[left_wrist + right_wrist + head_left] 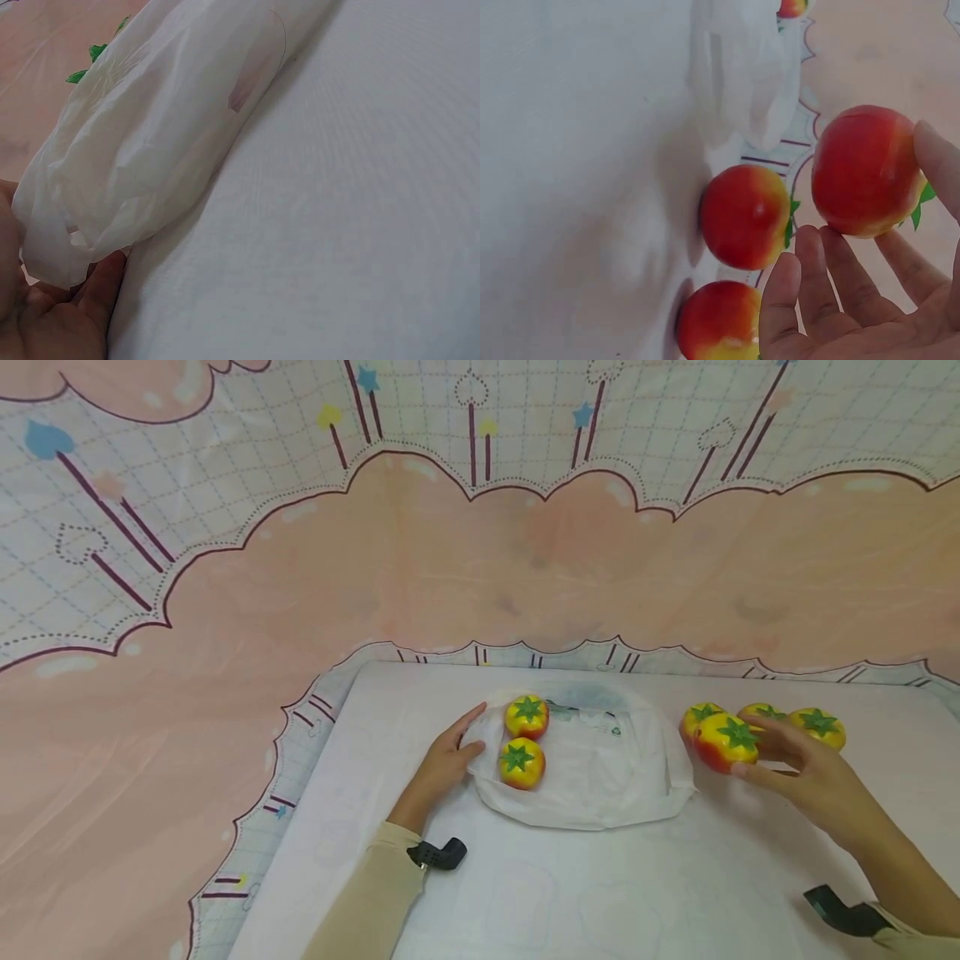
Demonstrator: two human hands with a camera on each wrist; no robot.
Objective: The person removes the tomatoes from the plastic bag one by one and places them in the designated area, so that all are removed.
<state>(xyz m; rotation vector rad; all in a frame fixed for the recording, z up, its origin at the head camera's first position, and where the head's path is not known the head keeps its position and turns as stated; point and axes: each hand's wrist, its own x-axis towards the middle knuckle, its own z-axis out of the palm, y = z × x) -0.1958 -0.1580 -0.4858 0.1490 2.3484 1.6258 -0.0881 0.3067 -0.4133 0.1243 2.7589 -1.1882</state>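
My right hand [813, 768] holds a red-and-yellow toy tomato [726, 743] with a green leafy top, between thumb and fingertips. In the right wrist view this tomato [866, 171] is raised off the table. Behind it on the table are three more tomatoes, one at the left [699, 717], one at the right [821, 728] and one partly hidden by my fingers. My left hand [444, 766] pinches the left edge of a white plastic bag [600, 785]. Two tomatoes, a farther one [527, 717] and a nearer one [522, 763], lie at the bag's left part.
The white table [570, 893] extends around the bag. Beyond its far edge hangs a pink patterned cloth [540, 568]. Black camera mounts sit on the left wrist [437, 853] and right wrist [847, 912].
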